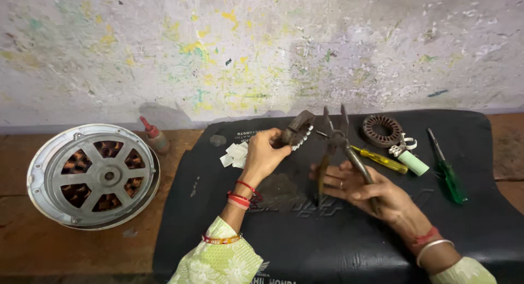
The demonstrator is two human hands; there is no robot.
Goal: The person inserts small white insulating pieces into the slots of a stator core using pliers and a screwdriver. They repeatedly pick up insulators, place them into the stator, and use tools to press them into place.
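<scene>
My left hand (265,154) grips a small round stator core (298,128) with white insulation pieces along its lower edge, held up above a black rubber mat (327,246). My right hand (360,188) holds a pair of pliers (334,136) by the handles, jaws apart and pointing up, just right of the core. The handles spread across my palm.
A large silver fan motor housing (91,175) with copper windings lies left on the wooden bench. A small red-capped bottle (154,136) stands near it. White paper slips (234,153), another stator ring (381,130), a yellow screwdriver (379,159), a green screwdriver (447,172) and a pale green tube (413,162) lie on the mat.
</scene>
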